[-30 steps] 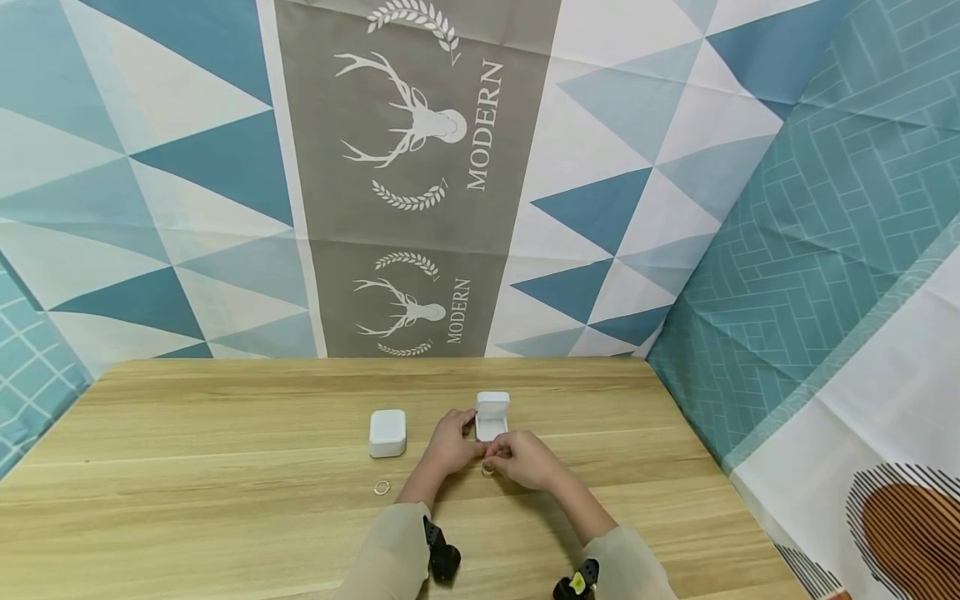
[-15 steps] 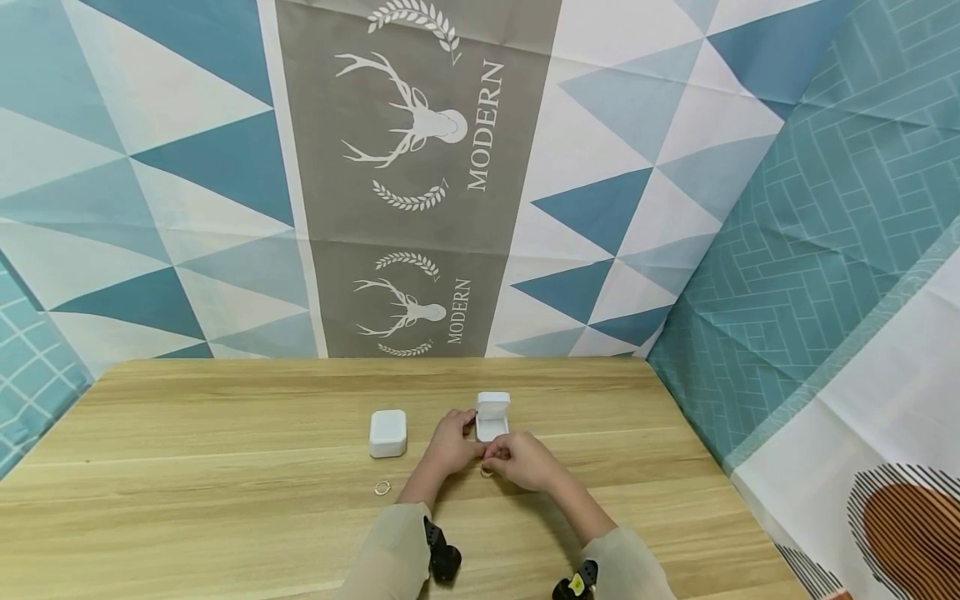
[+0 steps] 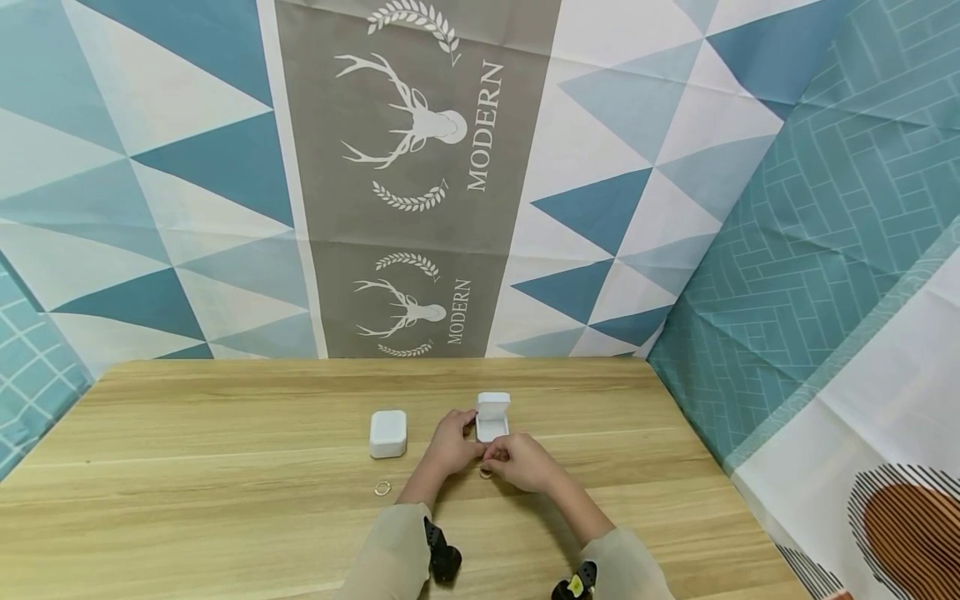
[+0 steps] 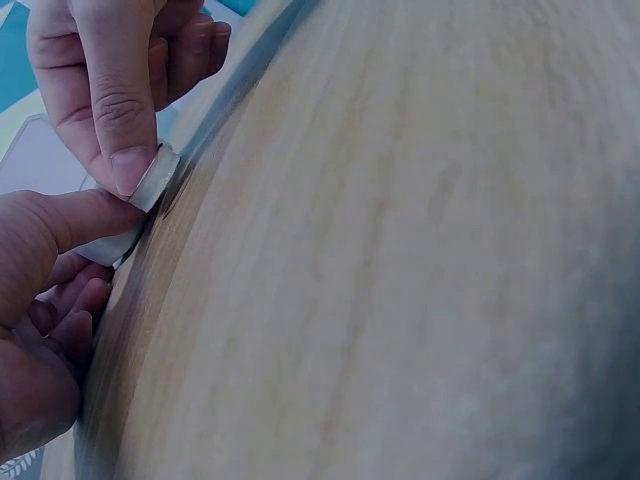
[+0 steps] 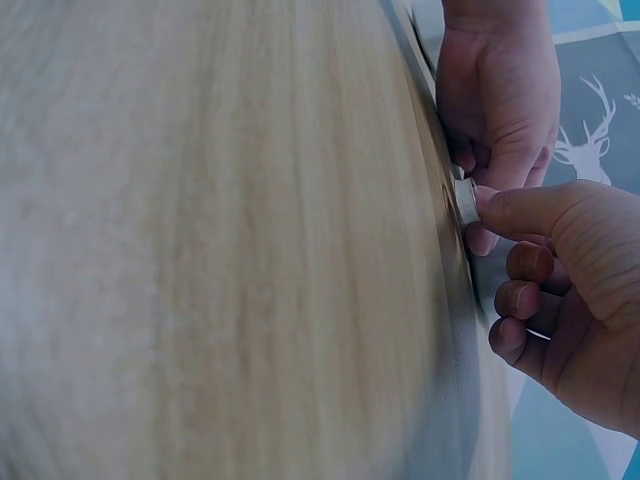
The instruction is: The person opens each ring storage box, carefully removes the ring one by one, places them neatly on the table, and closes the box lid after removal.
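In the head view, a white ring box [image 3: 492, 427] stands on the table with its lid raised. My left hand [image 3: 452, 443] holds this box, with fingers along its left side and the thumb at its front. My right hand [image 3: 522, 462] pinches a ring [image 3: 486, 473] between thumb and index finger just in front of the box. Both wrist views show the ring edge-on as a pale metal band [image 5: 466, 201] at the right fingertips, close to the left thumb. The inside of the box is partly hidden by the hands.
To the left stands a second white ring box [image 3: 387, 434], its lid down. In front of that box, a second ring [image 3: 382, 488] lies flat on the wooden table [image 3: 225, 500]. A patterned cloth [image 3: 405, 167] hangs behind the table's far edge.
My right hand has shifted very slightly toward me with the ring, which shows a little lower at the fingertips. My left hand and both boxes stay where they were.
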`<state>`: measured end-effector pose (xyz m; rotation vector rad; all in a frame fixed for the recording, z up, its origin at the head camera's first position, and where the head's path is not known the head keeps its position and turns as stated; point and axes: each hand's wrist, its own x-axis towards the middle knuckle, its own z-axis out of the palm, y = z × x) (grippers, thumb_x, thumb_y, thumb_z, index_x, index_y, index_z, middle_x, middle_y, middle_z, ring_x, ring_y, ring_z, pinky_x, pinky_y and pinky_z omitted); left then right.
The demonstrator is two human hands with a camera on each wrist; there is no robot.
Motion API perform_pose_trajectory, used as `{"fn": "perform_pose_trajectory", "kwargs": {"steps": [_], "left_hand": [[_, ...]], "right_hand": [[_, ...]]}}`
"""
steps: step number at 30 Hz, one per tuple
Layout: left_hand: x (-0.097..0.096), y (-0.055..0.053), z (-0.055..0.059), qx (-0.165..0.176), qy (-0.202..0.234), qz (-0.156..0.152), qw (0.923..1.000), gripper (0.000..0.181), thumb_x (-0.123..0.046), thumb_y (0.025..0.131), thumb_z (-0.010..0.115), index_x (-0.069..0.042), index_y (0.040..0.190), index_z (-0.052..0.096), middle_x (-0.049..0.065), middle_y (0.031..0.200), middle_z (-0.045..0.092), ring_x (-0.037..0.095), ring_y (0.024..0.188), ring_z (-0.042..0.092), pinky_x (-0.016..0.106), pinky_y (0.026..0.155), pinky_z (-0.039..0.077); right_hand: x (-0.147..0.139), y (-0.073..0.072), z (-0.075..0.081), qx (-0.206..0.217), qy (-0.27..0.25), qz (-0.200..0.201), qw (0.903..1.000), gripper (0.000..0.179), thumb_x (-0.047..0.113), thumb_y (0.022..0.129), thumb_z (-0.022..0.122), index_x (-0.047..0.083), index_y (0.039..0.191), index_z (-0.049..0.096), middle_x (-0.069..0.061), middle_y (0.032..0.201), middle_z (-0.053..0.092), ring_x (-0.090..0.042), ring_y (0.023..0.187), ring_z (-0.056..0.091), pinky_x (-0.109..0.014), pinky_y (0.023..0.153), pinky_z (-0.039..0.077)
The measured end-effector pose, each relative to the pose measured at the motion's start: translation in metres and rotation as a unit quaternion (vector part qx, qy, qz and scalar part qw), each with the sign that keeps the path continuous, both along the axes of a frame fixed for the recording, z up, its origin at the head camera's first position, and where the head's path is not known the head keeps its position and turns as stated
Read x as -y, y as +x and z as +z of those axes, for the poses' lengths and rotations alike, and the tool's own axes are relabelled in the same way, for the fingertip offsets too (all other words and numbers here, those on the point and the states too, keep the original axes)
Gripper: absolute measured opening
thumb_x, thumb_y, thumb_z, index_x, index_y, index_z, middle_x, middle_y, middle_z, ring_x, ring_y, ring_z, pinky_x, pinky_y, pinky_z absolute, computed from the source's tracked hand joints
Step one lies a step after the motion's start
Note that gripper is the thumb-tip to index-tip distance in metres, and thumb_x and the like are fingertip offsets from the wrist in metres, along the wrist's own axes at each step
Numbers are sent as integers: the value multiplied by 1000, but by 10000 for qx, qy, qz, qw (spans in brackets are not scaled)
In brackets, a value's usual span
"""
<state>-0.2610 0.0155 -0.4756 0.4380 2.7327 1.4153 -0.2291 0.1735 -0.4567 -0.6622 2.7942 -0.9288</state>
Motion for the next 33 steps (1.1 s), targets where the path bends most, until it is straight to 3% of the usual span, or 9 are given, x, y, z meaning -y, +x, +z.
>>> {"fn": "perform_pose_trajectory", "kwargs": {"steps": [33], "left_hand": [[-1, -1, -1, 41, 37, -9, 10000, 66, -15, 74, 78, 6, 130, 51, 12, 102, 56, 20, 90, 49, 38, 83, 47]], "right_hand": [[2, 0, -2, 54, 14, 23, 10000, 10, 17, 87, 65, 11, 80, 69, 11, 55, 49, 0, 46, 36, -15, 42, 29]]}}
